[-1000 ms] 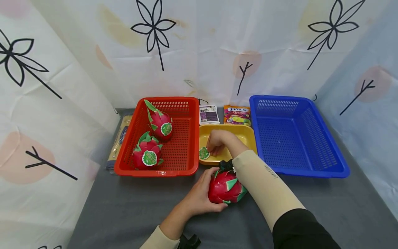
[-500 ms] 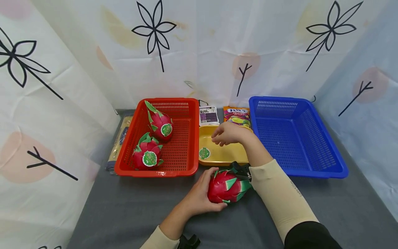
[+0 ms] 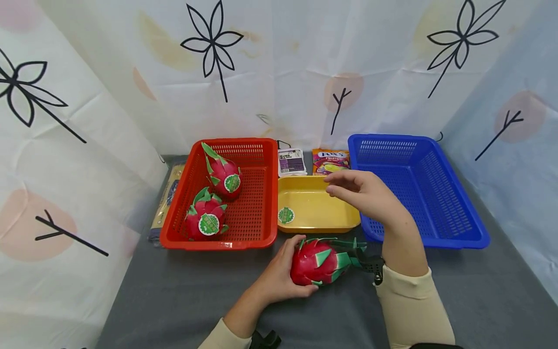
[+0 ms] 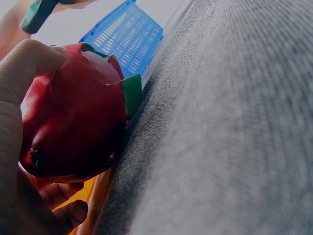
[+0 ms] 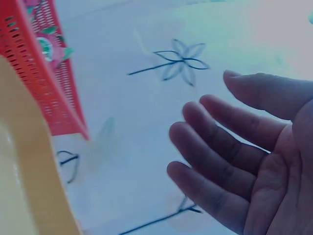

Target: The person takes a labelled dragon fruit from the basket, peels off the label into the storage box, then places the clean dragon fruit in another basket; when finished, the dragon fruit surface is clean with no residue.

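On the grey table my left hand (image 3: pixel 281 274) grips a dragon fruit (image 3: pixel 316 261), thumb on the near side and fingers on the far side; the left wrist view shows the red fruit (image 4: pixel 78 112) between them. My right hand (image 3: pixel 370 196) holds nothing. It hovers over the right side of the yellow tray (image 3: pixel 324 228) and the blue basket's edge, fingers loosely bent, as the right wrist view of the hand (image 5: pixel 244 161) confirms. A round green sticker (image 3: pixel 286 215) lies in the tray's left front corner. Two more dragon fruits (image 3: pixel 208 220) with green stickers lie in the red basket (image 3: pixel 257 194).
The blue basket (image 3: pixel 405 194) stands at the right. Behind the yellow tray are a white-and-purple packet (image 3: pixel 292 162) and a FOX'S candy bag (image 3: pixel 330 160). A yellowish package (image 3: pixel 167 198) lies left of the red basket. Patterned white curtains (image 3: pixel 279 63) surround the table.
My right hand has risen out of the yellow tray and moved right, leaving the sticker there. The left hand still holds the dragon fruit in the same spot.
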### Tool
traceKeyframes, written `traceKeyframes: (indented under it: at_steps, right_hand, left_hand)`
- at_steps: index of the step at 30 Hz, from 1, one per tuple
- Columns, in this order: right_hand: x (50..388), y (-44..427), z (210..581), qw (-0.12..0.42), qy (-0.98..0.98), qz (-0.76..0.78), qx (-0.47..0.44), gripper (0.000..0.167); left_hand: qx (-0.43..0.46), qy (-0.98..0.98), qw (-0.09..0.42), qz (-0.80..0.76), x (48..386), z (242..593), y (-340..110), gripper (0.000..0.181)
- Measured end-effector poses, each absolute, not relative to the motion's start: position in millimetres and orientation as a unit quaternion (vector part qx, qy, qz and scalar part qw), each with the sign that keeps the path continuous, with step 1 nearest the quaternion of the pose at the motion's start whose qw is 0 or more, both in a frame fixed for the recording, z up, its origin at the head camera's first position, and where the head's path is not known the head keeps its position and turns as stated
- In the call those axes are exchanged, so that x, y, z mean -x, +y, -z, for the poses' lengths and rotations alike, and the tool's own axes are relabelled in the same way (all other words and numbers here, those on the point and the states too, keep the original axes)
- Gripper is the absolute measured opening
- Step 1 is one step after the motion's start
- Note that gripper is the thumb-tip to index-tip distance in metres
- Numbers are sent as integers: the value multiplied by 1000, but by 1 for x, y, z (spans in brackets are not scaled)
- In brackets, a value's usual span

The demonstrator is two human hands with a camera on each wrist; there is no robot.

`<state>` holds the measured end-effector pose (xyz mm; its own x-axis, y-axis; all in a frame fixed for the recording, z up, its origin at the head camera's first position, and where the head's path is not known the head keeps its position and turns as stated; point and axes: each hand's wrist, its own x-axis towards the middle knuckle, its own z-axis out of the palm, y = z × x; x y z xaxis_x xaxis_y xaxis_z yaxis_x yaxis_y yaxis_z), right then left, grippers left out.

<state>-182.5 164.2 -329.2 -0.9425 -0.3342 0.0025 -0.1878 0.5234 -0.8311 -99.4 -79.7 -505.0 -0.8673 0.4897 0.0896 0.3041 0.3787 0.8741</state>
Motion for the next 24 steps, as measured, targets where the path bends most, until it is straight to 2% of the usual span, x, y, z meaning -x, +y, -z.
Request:
traceKeyframes:
  at_steps: [7, 15, 24]
  right_hand:
    - [155, 192, 329, -30, 856, 498, 136, 31]
    - [142, 228, 343, -159, 838, 509, 115, 26]
    - [140, 272, 365, -210, 839, 500, 51, 27]
  left_hand:
    - [-237, 825, 95, -505, 99, 506, -79, 107]
    - [-237, 823, 90, -508, 100, 508, -79, 108]
    - [-233, 816, 97, -520, 99, 508, -80, 107]
